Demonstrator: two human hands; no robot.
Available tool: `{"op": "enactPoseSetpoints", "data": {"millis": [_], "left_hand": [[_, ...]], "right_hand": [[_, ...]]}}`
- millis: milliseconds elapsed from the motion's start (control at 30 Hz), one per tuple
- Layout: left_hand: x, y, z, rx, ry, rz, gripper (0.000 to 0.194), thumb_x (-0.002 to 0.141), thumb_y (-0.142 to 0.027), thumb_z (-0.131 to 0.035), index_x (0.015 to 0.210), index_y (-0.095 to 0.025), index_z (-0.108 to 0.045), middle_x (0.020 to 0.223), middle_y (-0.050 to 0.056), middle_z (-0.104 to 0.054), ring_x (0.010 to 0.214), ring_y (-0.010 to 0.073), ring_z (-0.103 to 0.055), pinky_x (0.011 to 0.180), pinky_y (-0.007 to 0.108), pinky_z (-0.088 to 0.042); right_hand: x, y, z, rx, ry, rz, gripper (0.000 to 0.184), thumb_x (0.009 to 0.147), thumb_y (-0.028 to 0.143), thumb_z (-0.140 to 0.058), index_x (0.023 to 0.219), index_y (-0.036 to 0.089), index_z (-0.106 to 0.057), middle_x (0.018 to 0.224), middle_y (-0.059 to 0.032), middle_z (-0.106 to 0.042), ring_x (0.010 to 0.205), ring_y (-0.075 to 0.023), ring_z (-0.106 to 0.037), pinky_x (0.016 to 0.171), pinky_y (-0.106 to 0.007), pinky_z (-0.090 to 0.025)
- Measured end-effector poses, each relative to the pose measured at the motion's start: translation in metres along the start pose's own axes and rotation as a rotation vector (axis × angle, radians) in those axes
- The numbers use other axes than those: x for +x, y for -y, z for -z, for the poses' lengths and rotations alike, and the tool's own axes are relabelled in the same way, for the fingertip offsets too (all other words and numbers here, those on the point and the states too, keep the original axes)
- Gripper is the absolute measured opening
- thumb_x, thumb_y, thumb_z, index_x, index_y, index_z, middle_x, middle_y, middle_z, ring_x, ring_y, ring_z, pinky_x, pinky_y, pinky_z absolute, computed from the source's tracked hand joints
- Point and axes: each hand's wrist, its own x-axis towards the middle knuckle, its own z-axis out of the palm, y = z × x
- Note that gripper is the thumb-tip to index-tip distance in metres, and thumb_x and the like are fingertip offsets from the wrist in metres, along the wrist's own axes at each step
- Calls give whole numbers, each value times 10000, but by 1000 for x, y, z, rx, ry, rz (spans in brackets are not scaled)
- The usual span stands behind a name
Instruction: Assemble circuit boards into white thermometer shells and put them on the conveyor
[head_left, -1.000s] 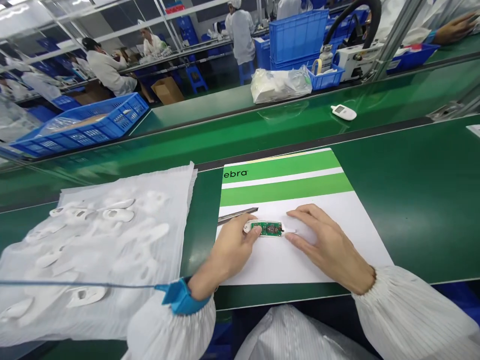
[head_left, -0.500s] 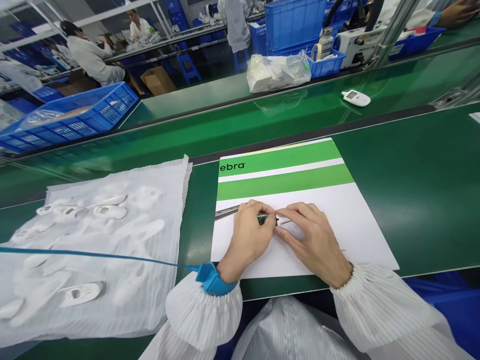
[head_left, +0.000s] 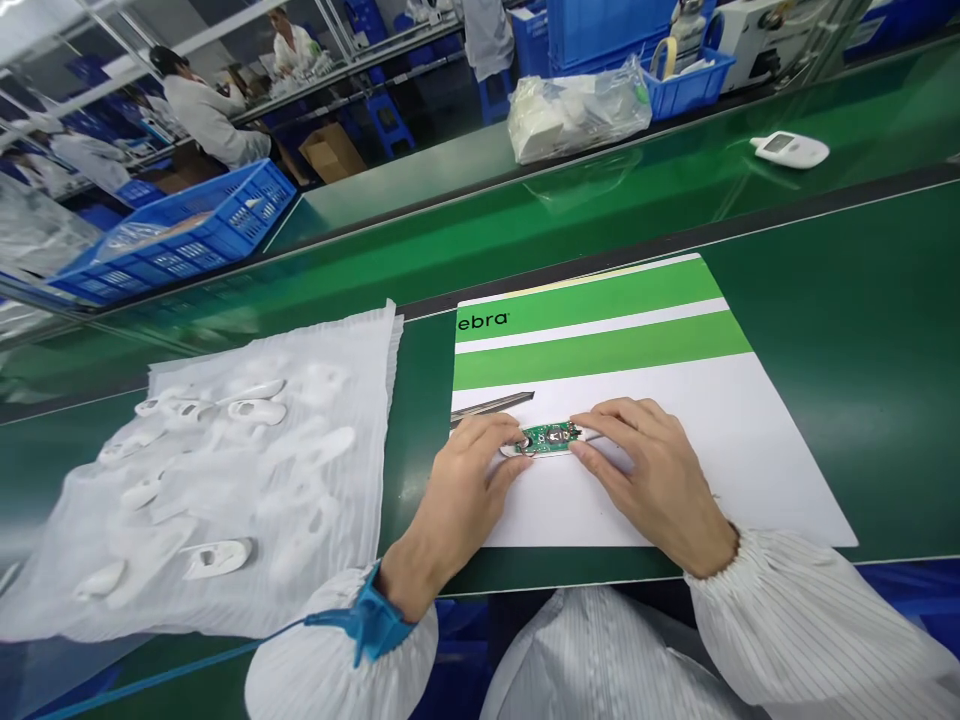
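A small green circuit board (head_left: 553,437) sits in a narrow white plastic shell, low over the white part of a printed sheet (head_left: 720,480). My left hand (head_left: 471,478) pinches the left end of this board and shell between thumb and fingers. At the other end, my right hand (head_left: 654,472) grips it the same way, its fingertips beside the dark contacts. Metal tweezers (head_left: 504,403) lie on the sheet just behind my left fingers, their rear part at the sheet's left edge. A blue wrist strap (head_left: 375,622) circles my left wrist, its cord running left.
White foam wrap (head_left: 300,540) on the left carries several white shell parts (head_left: 219,558). Beyond the bench edge are a white handheld device with a display (head_left: 792,149), a plastic bag (head_left: 577,112) and a blue crate (head_left: 184,240). People in white coats work farther back.
My left hand has shifted left along the piece, uncovering most of the circuit board and the tweezers' tips. My right hand keeps its grip. The camera view has shifted slightly.
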Motion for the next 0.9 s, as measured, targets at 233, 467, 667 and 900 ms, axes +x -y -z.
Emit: {"op": "enactPoseSetpoints", "data": {"millis": [233,467,667,900], "left_hand": [[3,-4,-9,134,-33,-57,130,931,-217,-556,973,-224,-679,1087,37,-710,1054,210,-635,944,399,-510],[29,-3,10,-161,190,255,77,759,-192,-751,753,-226,-682,904,-31,-705,875,172,-641,810,322,-499],[28,-2,20,-395,280,310,100,793,-202,-708,888,-225,-691,1032,-19,-687,994,174,-618,902,315,-451],[23,-13,3,-248,116,299,91,763,-117,-705,804,-189,-669,916,10,-696,917,192,-615,868,337,-448]], "right_hand": [[2,0,1,-10,17,-5,225,949,353,-567,1138,276,-659,1108,-20,-638,995,-219,-540,832,-396,-406],[1,1,2,-29,27,5,237,951,362,-559,1147,269,-655,1110,-27,-640,981,-226,-537,830,-397,-408],[1,-1,1,-60,19,14,240,950,372,-555,1143,266,-652,1106,-24,-635,989,-223,-541,830,-389,-419],[0,0,6,-70,28,89,264,949,422,-533,1124,261,-647,1088,-29,-655,957,-231,-569,840,-406,-435]]}}
